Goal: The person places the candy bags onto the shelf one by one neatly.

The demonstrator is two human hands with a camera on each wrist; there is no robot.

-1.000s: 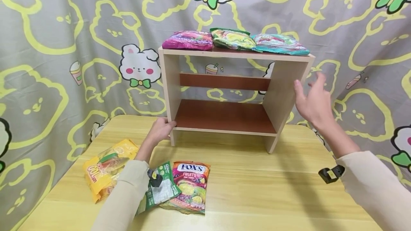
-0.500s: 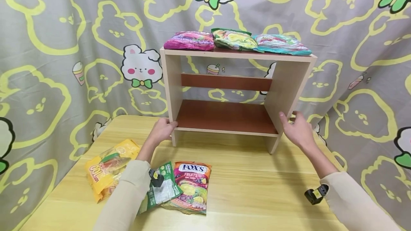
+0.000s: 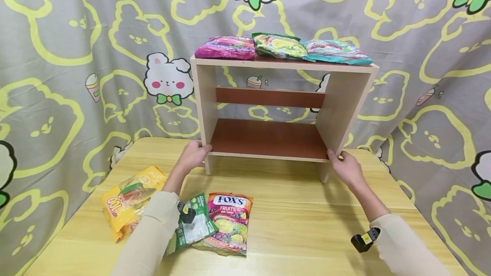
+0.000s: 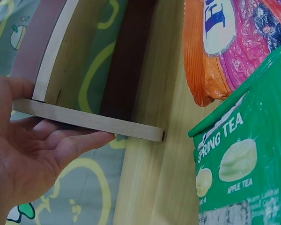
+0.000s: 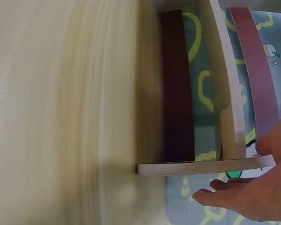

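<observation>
A small two-tier wooden shelf (image 3: 268,139) with brown boards and pale edges stands at the back of the table. My left hand (image 3: 192,156) holds its left side panel near the lower board; in the left wrist view the thumb is inside and the fingers (image 4: 79,145) lie along the outer face. On the other side my right hand (image 3: 347,168) grips the right panel at about the same height, thumb inward. Three candy bags rest on the shelf top: a magenta one (image 3: 226,48), a green-and-yellow one (image 3: 279,47) and a teal one (image 3: 337,52).
On the table (image 3: 291,220) at the front left lie a yellow candy bag (image 3: 132,199), a green candy bag (image 3: 193,220) and an orange-purple FOX'S fruit candy bag (image 3: 228,222). The green bag overlaps the FOX'S one. A patterned curtain (image 3: 126,54) hangs behind and beside the table.
My right hand has come down from beside the upper right panel, slid lower along it and taken hold near the lower board. The left hand keeps its grip. The shelf looks unmoved.
</observation>
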